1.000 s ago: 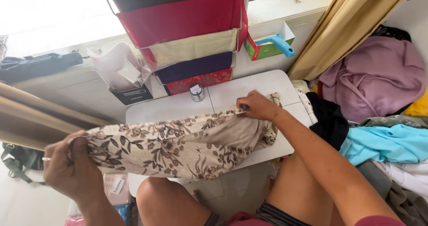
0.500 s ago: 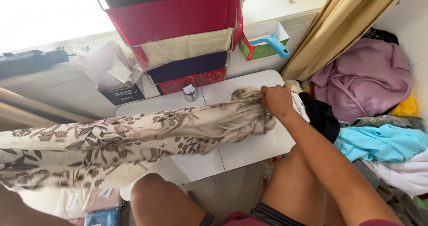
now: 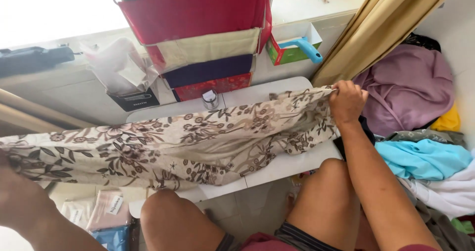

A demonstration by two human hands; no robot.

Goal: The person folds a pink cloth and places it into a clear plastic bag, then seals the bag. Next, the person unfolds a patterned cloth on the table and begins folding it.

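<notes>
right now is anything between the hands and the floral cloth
Nothing visible. The right hand already grips one end of the floral cloth; the left hand meets the other end at the frame's left edge, though that grip is partly cut off.

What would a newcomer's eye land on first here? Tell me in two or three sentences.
First, the long flowered cloth stretched across the middle over a small white table, its right end pinched in the right hand. The left hand is at the cloth's other end, at the lower left edge. Next, the stacked red, cream and dark blue fabric shelves hanging above, and the heap of clothes on the right.
</notes>
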